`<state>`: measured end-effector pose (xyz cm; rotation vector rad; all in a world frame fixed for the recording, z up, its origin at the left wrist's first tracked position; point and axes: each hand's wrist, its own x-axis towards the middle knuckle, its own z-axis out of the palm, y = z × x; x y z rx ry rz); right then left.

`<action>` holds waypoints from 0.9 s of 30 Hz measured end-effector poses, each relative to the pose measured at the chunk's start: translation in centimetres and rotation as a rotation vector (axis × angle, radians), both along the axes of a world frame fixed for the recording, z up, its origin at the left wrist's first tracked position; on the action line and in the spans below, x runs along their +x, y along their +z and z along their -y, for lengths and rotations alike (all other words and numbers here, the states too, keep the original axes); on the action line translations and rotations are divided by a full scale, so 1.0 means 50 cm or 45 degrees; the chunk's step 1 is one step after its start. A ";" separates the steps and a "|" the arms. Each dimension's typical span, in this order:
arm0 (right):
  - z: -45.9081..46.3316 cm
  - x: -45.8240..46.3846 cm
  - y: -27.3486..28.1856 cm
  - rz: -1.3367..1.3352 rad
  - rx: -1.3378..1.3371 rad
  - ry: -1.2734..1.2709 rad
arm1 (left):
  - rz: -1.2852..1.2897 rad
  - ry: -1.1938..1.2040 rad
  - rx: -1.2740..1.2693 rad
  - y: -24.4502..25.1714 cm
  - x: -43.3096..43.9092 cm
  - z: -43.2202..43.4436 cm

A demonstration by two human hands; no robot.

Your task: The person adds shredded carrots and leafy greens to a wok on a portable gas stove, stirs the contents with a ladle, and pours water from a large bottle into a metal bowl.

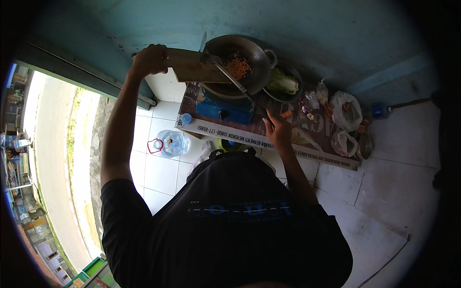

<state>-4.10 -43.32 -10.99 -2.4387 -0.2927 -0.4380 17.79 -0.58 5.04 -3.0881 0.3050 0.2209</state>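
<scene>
My left hand [150, 61] grips the end of a wooden cutting board [200, 68], which reaches over the left rim of a metal wok [257, 73]. Shredded carrot [237, 67] lies in the wok, just past the board's end. In my right hand [279, 129] is the dark handle of a long metal cooking utensil [230, 76]. Its shaft crosses above the wok and its head meets the board; the head's exact shape is unclear. Under the wok stands a blue portable stove [225, 111] with a dark knob. Right of the wok, a bowl [300, 81] holds leafy greens [282, 82].
A low table covered with a printed banner [230, 134] bears plastic bags [345, 111], a carrot piece [286, 114], a knife [300, 122] and a small metal bowl [364, 145]. A clear water jug [169, 144] is on the tiled floor. The wall [306, 32] rises behind; a doorway opens left.
</scene>
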 end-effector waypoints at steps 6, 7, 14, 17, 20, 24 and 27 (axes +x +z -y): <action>0.015 -0.015 -0.036 -0.070 -0.244 -0.180 | 0.040 -0.034 -0.017 -0.004 0.006 -0.030; 0.022 -0.014 -0.038 -0.011 -0.220 -0.176 | 0.040 -0.024 -0.028 -0.003 0.005 -0.035; 0.011 -0.003 -0.042 0.038 -0.081 -0.076 | 0.010 0.030 -0.039 0.004 0.007 -0.031; 0.012 -0.010 -0.048 0.072 -0.125 -0.089 | 0.015 -0.044 -0.004 0.009 0.013 -0.041; 0.026 -0.017 -0.052 0.011 -0.197 -0.205 | 0.083 -0.043 -0.091 0.008 0.008 -0.057; 0.014 -0.005 -0.048 -0.026 -0.114 -0.251 | 0.065 -0.037 -0.095 0.008 0.003 -0.056; -0.021 0.016 -0.044 0.003 -0.068 -0.151 | -0.008 -0.021 -0.056 0.011 0.006 -0.046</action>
